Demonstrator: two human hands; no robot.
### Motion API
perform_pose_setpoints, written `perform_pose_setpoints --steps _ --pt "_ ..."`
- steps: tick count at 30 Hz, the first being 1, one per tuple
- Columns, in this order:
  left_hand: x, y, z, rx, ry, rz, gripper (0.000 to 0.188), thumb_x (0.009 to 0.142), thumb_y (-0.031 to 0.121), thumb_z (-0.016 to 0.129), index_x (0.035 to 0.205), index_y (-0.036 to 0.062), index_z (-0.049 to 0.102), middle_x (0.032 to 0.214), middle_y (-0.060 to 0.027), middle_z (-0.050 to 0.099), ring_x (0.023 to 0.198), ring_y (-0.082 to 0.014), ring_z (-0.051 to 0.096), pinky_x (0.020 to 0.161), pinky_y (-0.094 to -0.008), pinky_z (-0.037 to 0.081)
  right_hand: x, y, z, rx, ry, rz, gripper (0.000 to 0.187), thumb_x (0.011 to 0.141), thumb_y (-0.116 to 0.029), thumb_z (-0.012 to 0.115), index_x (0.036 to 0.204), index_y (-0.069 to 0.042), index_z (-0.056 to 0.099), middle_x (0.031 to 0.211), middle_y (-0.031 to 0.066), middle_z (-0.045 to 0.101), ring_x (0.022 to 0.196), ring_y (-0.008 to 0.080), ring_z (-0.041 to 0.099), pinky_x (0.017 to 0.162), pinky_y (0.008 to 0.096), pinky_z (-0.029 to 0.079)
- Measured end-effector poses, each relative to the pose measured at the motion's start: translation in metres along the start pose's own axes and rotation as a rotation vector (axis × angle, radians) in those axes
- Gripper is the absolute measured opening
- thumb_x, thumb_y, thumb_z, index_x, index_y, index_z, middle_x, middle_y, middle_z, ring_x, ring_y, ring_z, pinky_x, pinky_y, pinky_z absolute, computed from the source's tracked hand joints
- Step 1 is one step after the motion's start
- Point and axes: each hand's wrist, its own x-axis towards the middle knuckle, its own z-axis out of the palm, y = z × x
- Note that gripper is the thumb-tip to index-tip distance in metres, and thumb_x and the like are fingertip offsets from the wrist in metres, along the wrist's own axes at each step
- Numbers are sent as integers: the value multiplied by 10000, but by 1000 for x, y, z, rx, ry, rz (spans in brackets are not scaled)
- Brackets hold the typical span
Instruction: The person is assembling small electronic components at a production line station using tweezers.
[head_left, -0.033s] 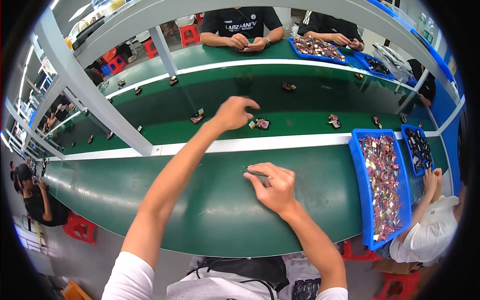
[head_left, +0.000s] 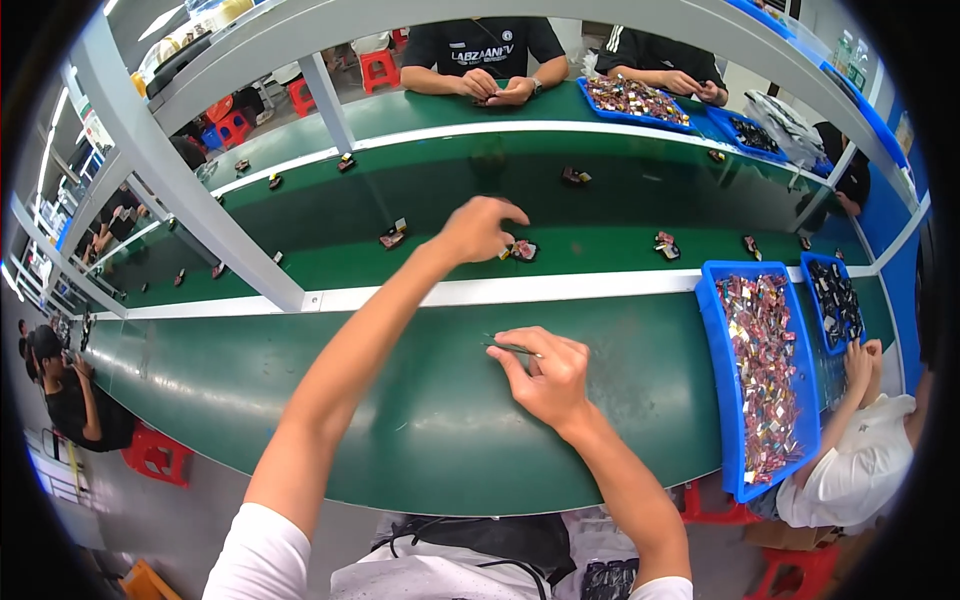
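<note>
On a green bench (head_left: 300, 400) with bare room all round, the right hand (head_left: 545, 375) pinches tweezers (head_left: 512, 348) in closed fingers. The left hand (head_left: 480, 228), fingers curled, reaches over the white edge strip (head_left: 600, 288) beside a small part (head_left: 522, 250), unchanged from before. Blue trays (head_left: 715, 400) sit right.

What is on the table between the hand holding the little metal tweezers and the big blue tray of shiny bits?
Nothing: in the head view only bare green table lies between the right hand with the tweezers and the blue tray.
</note>
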Motion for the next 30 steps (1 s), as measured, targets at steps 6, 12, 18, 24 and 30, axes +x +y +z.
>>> perform_pose_setpoints --steps 6,12,18,24,30 --pt "14 0 16 121 -218 -50 343 752 153 804 1092 146 768 982 -92 703 932 -309 682 814 -434 550 -1 -1 1 -27 -14 10 161 742 -52 838 831 -79 706 818 34 746 466 191 573 468 284 453" --pt "10 -10 4 68 -244 -161 335 699 191 831 1025 156 762 788 -49 660 795 -230 672 739 -384 543 0 -1 -1 1 -8 -7 168 740 -39 837 835 -74 703 814 44 745 462 188 574 459 282 447" --pt "-31 -28 -24 -478 -238 -402 126 920 82 709 884 -14 635 721 -46 651 517 -88 582 421 -233 431 -1 2 -1 25 2 -5 175 737 -30 840 837 -68 702 800 57 743 438 176 553 444 275 426" --pt "-113 -13 -37 -785 -17 -551 310 996 116 631 1256 -47 586 793 -62 646 571 -121 601 478 -252 475 -3 -2 -1 79 20 67 160 735 -19 851 838 -61 736 780 36 740 398 89 432 410 252 346" --pt "-182 31 -29 -860 105 -647 238 962 97 657 1155 -42 664 815 -52 661 573 -90 629 414 -213 429 -11 4 3 349 50 417 109 795 -3 829 863 1 743 848 43 749 455 9 407 439 204 297"
